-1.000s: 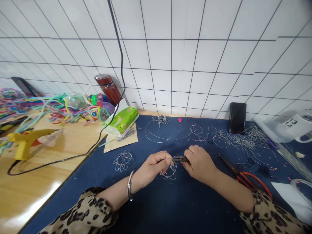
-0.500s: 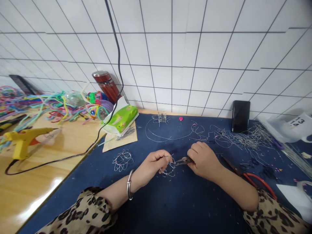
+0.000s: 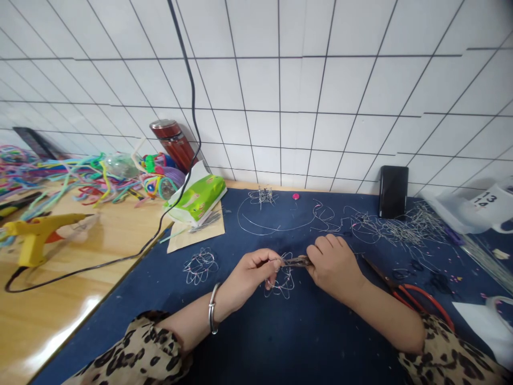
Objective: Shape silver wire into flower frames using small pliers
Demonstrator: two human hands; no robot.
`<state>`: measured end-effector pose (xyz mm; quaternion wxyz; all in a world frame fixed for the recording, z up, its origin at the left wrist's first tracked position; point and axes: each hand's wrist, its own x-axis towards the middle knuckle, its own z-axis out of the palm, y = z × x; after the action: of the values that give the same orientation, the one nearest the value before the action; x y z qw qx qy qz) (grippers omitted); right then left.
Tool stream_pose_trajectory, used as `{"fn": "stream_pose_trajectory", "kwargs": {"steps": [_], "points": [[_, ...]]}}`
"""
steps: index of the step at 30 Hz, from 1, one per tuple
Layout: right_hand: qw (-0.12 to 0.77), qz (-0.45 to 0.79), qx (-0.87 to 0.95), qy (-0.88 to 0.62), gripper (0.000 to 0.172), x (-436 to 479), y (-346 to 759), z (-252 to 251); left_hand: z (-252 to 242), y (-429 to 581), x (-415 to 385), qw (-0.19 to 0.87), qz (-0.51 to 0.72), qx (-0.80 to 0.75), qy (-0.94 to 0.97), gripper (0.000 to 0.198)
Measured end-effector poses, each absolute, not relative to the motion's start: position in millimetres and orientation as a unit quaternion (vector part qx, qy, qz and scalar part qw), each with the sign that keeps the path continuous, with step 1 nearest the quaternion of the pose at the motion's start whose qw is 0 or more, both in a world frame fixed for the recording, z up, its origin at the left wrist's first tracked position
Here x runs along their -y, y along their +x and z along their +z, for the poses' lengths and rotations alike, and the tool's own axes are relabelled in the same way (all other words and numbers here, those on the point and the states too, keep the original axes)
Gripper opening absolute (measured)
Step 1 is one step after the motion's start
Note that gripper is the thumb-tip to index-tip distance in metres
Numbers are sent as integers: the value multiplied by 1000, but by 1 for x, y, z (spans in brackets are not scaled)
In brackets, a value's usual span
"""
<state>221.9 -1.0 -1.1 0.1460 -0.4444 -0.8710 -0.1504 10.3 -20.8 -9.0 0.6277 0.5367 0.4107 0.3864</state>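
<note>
My left hand [image 3: 256, 272] pinches a looped ring of thin silver wire [image 3: 285, 289] that hangs below its fingertips. Wrapped round the handles of small pliers [image 3: 298, 261] is my right hand [image 3: 332, 264]. The jaws of the pliers point left and reach the wire beside my left fingertips; whether they grip it is too small to tell. Another looped wire ring [image 3: 201, 266] lies on the dark blue mat [image 3: 272, 342], left of my left hand.
Behind my hands lie a wire piece [image 3: 264, 197], a pink object [image 3: 295, 196] and tangled wire [image 3: 417, 224]. Red-handled scissors [image 3: 425, 302] and a black phone [image 3: 394, 191] are at the right. At the left are a tissue pack [image 3: 198, 198], a yellow glue gun [image 3: 34, 240] and its cable.
The pliers' jaws have moved left and up to the left fingertips. More of the wire ring now hangs below them, turned differently. The view has shifted slightly.
</note>
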Motion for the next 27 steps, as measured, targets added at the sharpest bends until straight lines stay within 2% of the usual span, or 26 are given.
{"fn": "stream_pose_trajectory", "kwargs": {"steps": [5,12,27], "points": [[140,-105,870,-460,13,-1,223,-6,-9,9,20,612,400,-409,547,17],[158,-15,879,-450,14,-9,229,-8,-7,7,20,597,388,-411,569,16],[101,-3,914,-392,10,-18,236,-9,-6,1,20,629,341,-359,599,12]]}}
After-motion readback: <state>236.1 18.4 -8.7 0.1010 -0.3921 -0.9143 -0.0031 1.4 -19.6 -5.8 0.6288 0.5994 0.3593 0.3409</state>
